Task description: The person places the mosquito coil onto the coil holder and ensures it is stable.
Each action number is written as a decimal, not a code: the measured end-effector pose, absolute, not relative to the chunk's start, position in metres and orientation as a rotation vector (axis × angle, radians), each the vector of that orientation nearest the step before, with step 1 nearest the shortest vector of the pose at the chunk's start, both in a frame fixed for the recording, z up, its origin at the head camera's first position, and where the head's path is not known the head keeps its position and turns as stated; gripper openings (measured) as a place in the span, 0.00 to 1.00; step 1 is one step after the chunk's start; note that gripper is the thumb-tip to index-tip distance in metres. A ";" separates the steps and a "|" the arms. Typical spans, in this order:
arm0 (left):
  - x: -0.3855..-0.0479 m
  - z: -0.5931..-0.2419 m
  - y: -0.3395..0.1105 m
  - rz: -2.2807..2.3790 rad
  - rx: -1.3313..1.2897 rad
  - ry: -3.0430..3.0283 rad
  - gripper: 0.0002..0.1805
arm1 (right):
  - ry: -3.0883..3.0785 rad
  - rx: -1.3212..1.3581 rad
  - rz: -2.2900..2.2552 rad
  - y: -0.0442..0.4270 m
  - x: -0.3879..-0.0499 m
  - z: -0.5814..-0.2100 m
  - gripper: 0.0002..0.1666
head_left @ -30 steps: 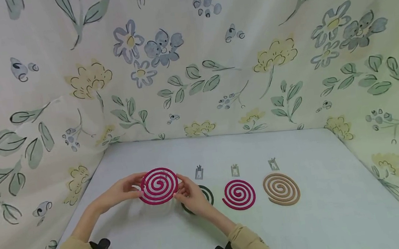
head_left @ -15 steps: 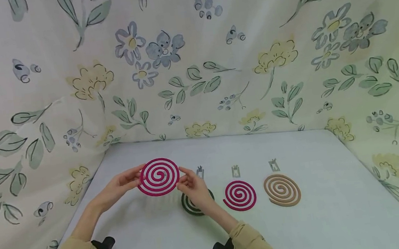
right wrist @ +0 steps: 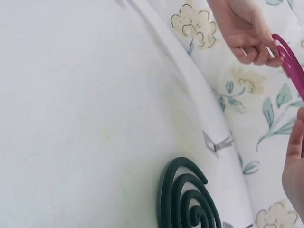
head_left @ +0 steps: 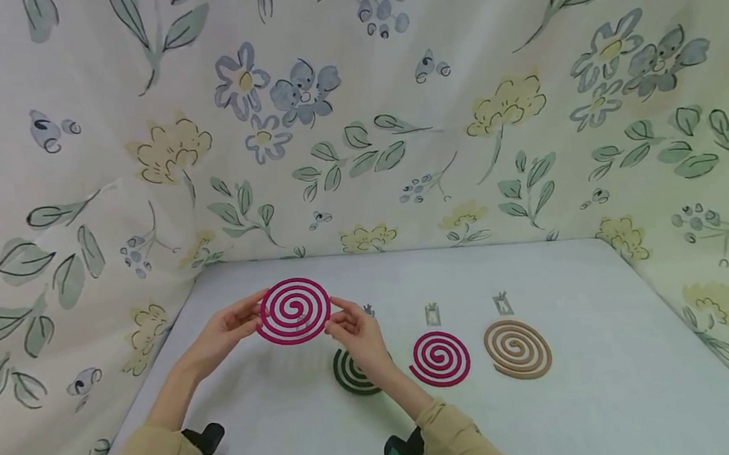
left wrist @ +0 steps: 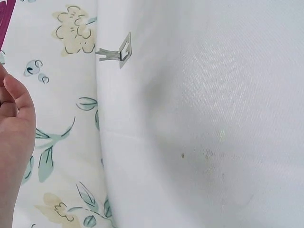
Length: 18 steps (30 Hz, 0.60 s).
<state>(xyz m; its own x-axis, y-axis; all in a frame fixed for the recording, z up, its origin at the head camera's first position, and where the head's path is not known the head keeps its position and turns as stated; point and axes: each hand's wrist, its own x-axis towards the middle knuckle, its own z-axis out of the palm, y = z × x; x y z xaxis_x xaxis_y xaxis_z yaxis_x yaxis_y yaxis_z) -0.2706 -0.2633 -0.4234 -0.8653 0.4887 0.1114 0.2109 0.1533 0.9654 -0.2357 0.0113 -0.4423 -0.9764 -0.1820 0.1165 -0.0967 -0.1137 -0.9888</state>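
Head view is showing a held magenta coil [head_left: 295, 312] hanging above the table [head_left: 625, 378], to the left of and beyond the dark green coil [right wrist: 195, 215]. The left hand [head_left: 224, 333] is pinching its edge farther from the green coil; the right hand [head_left: 362, 340] is pinching the nearer edge, partly covering the green coil from above. A second magenta coil [head_left: 439, 358] is lying just right of the green one, a tan coil [head_left: 516, 349] farther right. Metal clips [head_left: 432, 314] are sitting beyond it, toward the far table edge. White tabletop is stretching left, nearward and far rightward of the green coil.
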 end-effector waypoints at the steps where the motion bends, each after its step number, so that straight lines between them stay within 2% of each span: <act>1: -0.272 -0.424 -0.263 1.791 0.683 2.197 0.30 | 2.050 -0.307 -2.288 0.011 -0.238 -0.445 0.26; 11: -0.282 -0.432 -0.256 1.860 0.647 2.207 0.31 | 2.019 -0.155 -2.411 0.007 -0.247 -0.446 0.22; 18: -0.284 -0.435 -0.252 1.916 0.560 2.232 0.31 | 1.979 -0.201 -2.447 0.005 -0.252 -0.450 0.25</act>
